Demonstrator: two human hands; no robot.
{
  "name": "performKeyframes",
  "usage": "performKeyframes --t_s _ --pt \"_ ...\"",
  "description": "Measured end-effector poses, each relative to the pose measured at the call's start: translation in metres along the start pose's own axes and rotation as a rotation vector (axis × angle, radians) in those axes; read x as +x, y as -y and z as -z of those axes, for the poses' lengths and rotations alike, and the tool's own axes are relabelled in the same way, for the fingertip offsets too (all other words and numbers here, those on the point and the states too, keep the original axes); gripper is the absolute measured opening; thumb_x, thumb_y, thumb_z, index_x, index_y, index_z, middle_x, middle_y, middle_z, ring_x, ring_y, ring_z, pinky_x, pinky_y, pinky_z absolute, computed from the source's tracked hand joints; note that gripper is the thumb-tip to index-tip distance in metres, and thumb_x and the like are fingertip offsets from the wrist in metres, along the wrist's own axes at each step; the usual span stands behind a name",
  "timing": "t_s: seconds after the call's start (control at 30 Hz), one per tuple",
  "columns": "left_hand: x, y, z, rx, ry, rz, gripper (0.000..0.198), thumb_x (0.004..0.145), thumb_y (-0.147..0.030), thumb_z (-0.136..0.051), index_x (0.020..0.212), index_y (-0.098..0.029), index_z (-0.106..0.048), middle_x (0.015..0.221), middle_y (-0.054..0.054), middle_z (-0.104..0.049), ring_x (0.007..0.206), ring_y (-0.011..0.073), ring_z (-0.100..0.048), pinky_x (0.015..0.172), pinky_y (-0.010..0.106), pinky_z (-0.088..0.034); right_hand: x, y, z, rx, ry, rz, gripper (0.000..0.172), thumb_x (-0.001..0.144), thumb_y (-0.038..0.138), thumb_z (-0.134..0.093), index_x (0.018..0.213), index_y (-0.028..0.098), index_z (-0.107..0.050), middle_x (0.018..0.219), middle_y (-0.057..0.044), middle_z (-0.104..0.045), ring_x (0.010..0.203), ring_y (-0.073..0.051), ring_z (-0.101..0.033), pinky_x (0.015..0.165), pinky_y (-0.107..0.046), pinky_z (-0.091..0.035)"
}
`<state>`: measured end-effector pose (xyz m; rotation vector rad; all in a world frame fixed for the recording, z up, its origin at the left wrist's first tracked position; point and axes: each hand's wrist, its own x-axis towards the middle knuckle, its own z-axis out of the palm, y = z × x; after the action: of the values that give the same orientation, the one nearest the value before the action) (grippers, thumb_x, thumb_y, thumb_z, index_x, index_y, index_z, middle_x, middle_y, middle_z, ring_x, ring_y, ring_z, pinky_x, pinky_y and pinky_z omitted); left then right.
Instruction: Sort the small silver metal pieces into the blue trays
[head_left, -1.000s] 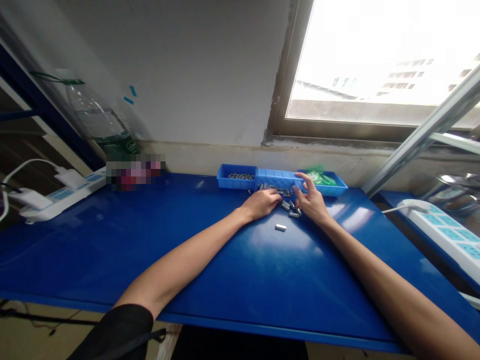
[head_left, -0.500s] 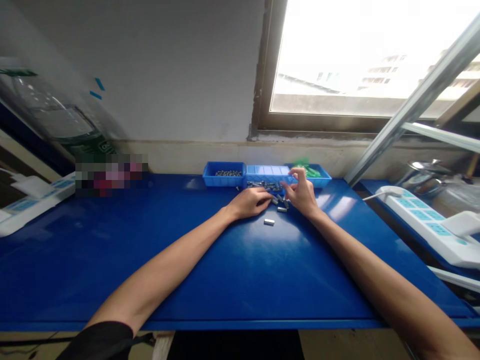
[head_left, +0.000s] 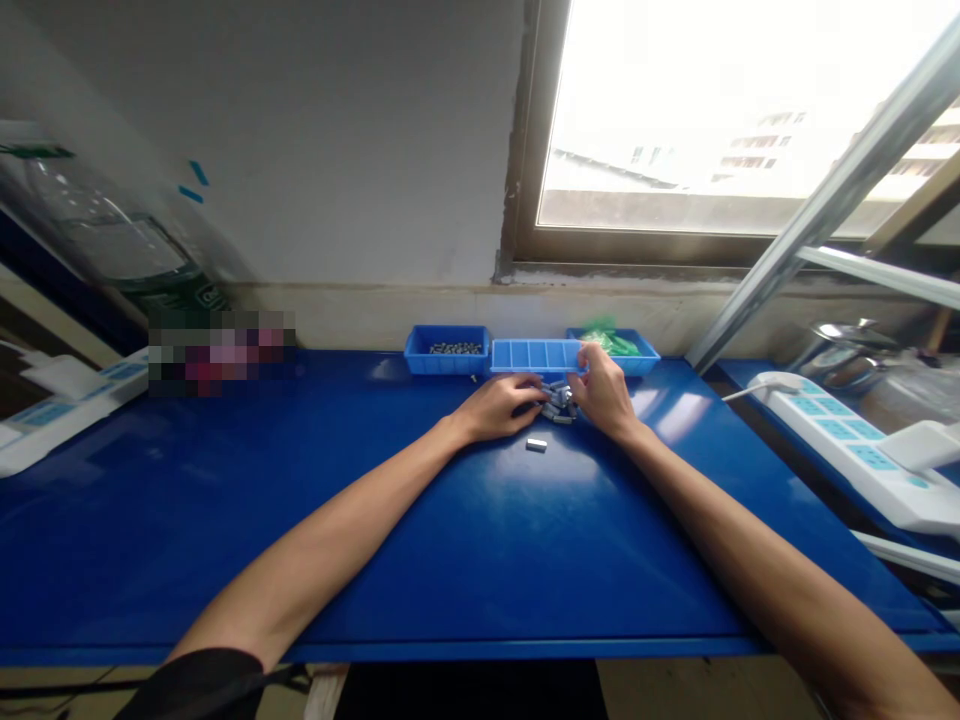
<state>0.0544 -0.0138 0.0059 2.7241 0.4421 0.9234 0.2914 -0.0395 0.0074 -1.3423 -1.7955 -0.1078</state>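
Observation:
My left hand (head_left: 501, 405) rests on the blue table at the left of a small pile of grey metal cylinders (head_left: 556, 402). Its fingers are curved, with a gap between thumb and forefinger. My right hand (head_left: 604, 390) is at the pile's right, its bent fingers closed at the right end of a light blue divided tray (head_left: 534, 356). Where they meet the tray is partly hidden. The tray's row of compartments faces me, just behind the pile. One loose metal cylinder (head_left: 536, 445) lies nearer to me.
A blue bin (head_left: 447, 364) of small metal parts stands left of the tray. Behind my right hand, another blue bin (head_left: 651, 352) holds green pieces (head_left: 616, 343). Power strips (head_left: 844, 435) lie at both sides, with a metal frame (head_left: 795, 215) at the right.
The divided tray has turned so that its compartments show, and it sits slightly nearer to me. My right hand has come down and its fingers have drawn together. My left hand has barely moved.

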Motion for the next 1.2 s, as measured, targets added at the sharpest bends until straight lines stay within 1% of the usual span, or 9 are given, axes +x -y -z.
performKeyframes --t_s 0.17,0.27,0.37,0.53,0.7,0.8,0.93,1.0,1.2 --pt "0.001 -0.003 0.001 0.139 0.043 0.022 0.046 0.101 -0.037 -0.058 0.144 -0.021 -0.062 0.155 0.014 -0.054 0.143 0.0309 -0.051 0.121 0.047 -0.042 0.001 0.004 -0.002 0.024 -0.041 -0.092 0.011 0.086 0.022 -0.053 0.094 0.026 -0.046 0.078 -0.002 -0.062 0.068 -0.022 -0.063 0.071 -0.035 -0.051" --pt "0.002 -0.003 0.001 0.211 0.125 0.111 0.06 0.102 -0.048 -0.055 0.154 -0.02 -0.051 0.156 0.015 -0.053 0.148 0.033 -0.045 0.122 0.05 -0.04 0.003 0.007 -0.004 0.124 -0.04 -0.205 0.012 0.091 0.026 -0.053 0.102 0.026 -0.049 0.068 0.002 -0.061 0.055 -0.021 -0.063 0.064 -0.034 -0.053" --pt "0.002 -0.004 0.002 0.208 0.162 0.14 0.056 0.105 -0.052 -0.049 0.149 -0.018 -0.057 0.148 0.015 -0.061 0.14 0.031 -0.054 0.119 0.047 -0.043 0.006 0.009 -0.005 0.207 -0.075 -0.273 0.018 0.096 0.035 -0.053 0.111 0.026 -0.052 0.084 -0.004 -0.073 0.053 -0.021 -0.067 0.06 -0.035 -0.056" --pt "0.003 -0.005 0.005 0.124 0.117 0.045 0.043 0.105 -0.045 -0.05 0.132 -0.018 -0.07 0.133 0.012 -0.071 0.124 0.0263 -0.062 0.111 0.042 -0.048 0.009 0.008 -0.005 0.265 -0.127 -0.13 0.037 0.098 0.039 -0.057 0.132 0.025 -0.054 0.114 -0.012 -0.076 0.089 -0.027 -0.078 0.085 -0.043 -0.063" --pt "0.003 -0.004 0.003 0.129 0.044 0.057 0.039 0.107 -0.04 -0.047 0.125 -0.016 -0.073 0.123 0.011 -0.074 0.114 0.0238 -0.065 0.105 0.038 -0.052 0.006 0.007 -0.003 0.264 -0.062 0.073 0.043 0.097 0.026 -0.055 0.14 0.025 -0.054 0.158 -0.015 -0.051 0.115 -0.027 -0.073 0.102 -0.046 -0.06" --pt "0.002 -0.004 0.001 0.159 -0.019 0.12 0.037 0.107 -0.037 -0.046 0.121 -0.016 -0.073 0.121 0.01 -0.075 0.114 0.0235 -0.066 0.102 0.037 -0.054 0.004 0.01 0.0 0.16 -0.066 0.146 0.043 0.095 0.019 -0.054 0.138 0.026 -0.057 0.159 -0.015 -0.048 0.119 -0.029 -0.069 0.103 -0.049 -0.058" --pt "0.0 -0.006 0.001 0.189 -0.122 0.19 0.037 0.108 -0.035 -0.044 0.123 -0.015 -0.072 0.123 0.011 -0.074 0.114 0.023 -0.066 0.102 0.037 -0.055 0.004 0.014 0.003 0.016 -0.158 0.204 0.035 0.092 0.015 -0.054 0.124 0.024 -0.064 0.137 -0.016 -0.061 0.12 -0.031 -0.064 0.104 -0.052 -0.055" --pt "0.0 -0.007 0.001 0.203 -0.156 0.206 0.037 0.107 -0.033 -0.045 0.123 -0.014 -0.071 0.123 0.011 -0.073 0.113 0.0229 -0.065 0.103 0.038 -0.054 0.004 0.014 0.003 -0.055 -0.133 0.196 0.039 0.092 0.016 -0.053 0.128 0.023 -0.064 0.133 -0.016 -0.063 0.127 -0.033 -0.06 0.109 -0.054 -0.05" --pt "0.001 -0.005 0.001 0.289 -0.21 0.274 0.033 0.102 -0.027 -0.051 0.125 -0.017 -0.071 0.131 0.012 -0.068 0.126 0.0278 -0.056 0.112 0.047 -0.049 0.004 0.008 -0.003 -0.175 0.043 0.186 0.065 0.093 0.025 -0.054 0.158 0.021 -0.043 0.163 -0.017 -0.046 0.154 -0.037 -0.037 0.122 -0.063 -0.031"
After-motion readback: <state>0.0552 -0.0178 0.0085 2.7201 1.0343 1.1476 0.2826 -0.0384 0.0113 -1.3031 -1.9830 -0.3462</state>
